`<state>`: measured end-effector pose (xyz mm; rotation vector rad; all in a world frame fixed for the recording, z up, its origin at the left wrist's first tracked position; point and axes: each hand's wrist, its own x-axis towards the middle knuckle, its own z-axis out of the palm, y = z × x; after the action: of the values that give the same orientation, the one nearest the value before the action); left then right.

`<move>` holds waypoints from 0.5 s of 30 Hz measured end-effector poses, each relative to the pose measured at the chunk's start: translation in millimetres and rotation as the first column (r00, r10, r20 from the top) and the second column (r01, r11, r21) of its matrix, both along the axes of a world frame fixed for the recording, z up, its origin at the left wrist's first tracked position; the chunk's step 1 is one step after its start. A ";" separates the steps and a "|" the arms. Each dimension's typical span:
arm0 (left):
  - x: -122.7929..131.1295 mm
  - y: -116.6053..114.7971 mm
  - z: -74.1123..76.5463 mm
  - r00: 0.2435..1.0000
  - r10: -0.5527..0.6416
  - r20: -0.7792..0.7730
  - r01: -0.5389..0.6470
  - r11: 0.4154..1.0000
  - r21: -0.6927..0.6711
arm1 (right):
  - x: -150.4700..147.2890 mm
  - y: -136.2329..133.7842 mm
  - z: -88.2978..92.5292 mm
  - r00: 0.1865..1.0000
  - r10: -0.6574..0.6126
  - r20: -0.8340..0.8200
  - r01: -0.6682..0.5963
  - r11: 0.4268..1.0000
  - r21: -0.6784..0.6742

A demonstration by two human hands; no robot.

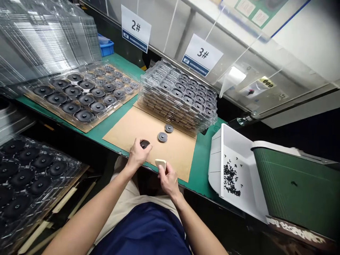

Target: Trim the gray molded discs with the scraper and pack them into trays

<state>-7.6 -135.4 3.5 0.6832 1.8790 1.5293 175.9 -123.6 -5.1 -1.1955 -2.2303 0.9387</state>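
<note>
My left hand (137,154) is closed on a dark round disc (145,144) with a small hub at its centre, held over the cardboard sheet (124,127). In my right hand (169,180) is a small flat cream-coloured block (160,163), pinched between thumb and fingers near the table's front edge. Two greyish discs lie on the cardboard ahead of my hands: a nearer disc (162,137) and a farther disc (169,128). The two hands are apart from each other.
A stack of clear trays (175,102) with discs stands behind the cardboard. At left lies another disc-filled tray (91,118), below tall stacked clear trays (47,39). A white bin (241,156) of small black parts sits right, beside a green conveyor belt (292,184).
</note>
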 end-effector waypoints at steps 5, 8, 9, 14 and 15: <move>32.8 -32.0 18.3 0.912 -0.009 0.409 -0.035 0.994 0.100 | -17.3 -20.7 31.7 0.961 0.108 -0.254 -0.116 0.993 -0.019; 46.6 -52.3 32.9 0.841 -0.029 0.540 -0.047 0.991 0.127 | -18.6 -16.7 41.2 0.936 0.051 -0.349 -0.108 0.983 -0.148; 47.0 -59.2 37.5 0.824 -0.046 0.565 -0.037 0.990 0.135 | -17.9 -14.9 42.7 0.932 0.009 -0.361 -0.100 0.967 -0.234; 29.1 -91.6 49.1 0.733 -0.212 0.647 0.100 0.974 0.205 | -16.3 -8.4 48.9 0.883 -0.143 -0.446 -0.205 0.738 -0.643; 25.3 -96.2 49.3 0.707 -0.266 0.655 0.144 0.961 0.235 | -16.8 -7.9 51.8 0.870 -0.164 -0.465 -0.245 0.674 -0.696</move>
<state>17.8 -231.6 52.9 0.3055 1.0826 1.5197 159.1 -131.5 46.7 -1.0073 -1.4582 2.0451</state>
